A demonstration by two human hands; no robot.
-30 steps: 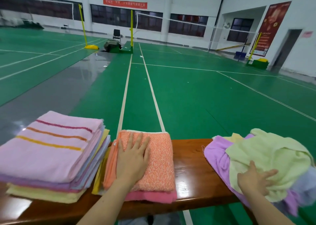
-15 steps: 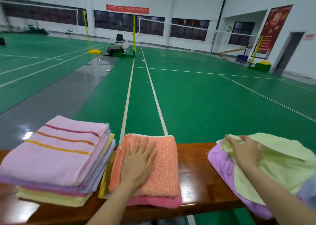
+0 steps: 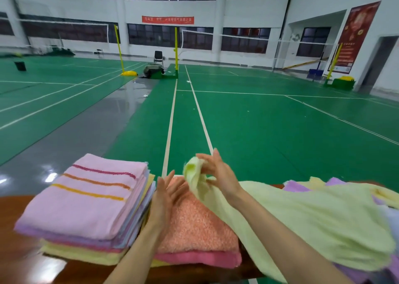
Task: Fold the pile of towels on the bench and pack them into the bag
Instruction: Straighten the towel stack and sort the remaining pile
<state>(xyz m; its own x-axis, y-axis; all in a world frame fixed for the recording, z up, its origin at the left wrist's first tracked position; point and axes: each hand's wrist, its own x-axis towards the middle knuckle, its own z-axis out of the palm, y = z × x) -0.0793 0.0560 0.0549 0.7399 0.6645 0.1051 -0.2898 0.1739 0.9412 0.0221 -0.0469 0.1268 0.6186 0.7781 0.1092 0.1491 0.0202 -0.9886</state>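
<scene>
Right hand (image 3: pixel 218 173) pinches fluffy lime towel (image 3: pixel 313 219) corner (bunched); left hand (image 3: pixel 166 197) straight-fingered, empty, over nubbly orange towel (image 3: pixel 198 225).

Two stacks of folded towels are sitting on the desk (image 3: pixel 15 253): the pink-topped stack (image 3: pixel 86 199) and the orange-topped stack (image 3: pixel 194 225). Two hands are showing, the left hand (image 3: pixel 166 197) and the right hand (image 3: pixel 220 173), with one green towel (image 3: pixel 313 219) hanging from the right. Three yellow posts (image 3: pixel 176 50) and one chair (image 3: pixel 158 56) are standing behind.

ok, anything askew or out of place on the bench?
Nothing damaged. The light green towel, its corner pinched by the right hand, trails from the unfolded pile across the folded orange towel. The striped stack has staggered lower edges. No bag in view.
</scene>
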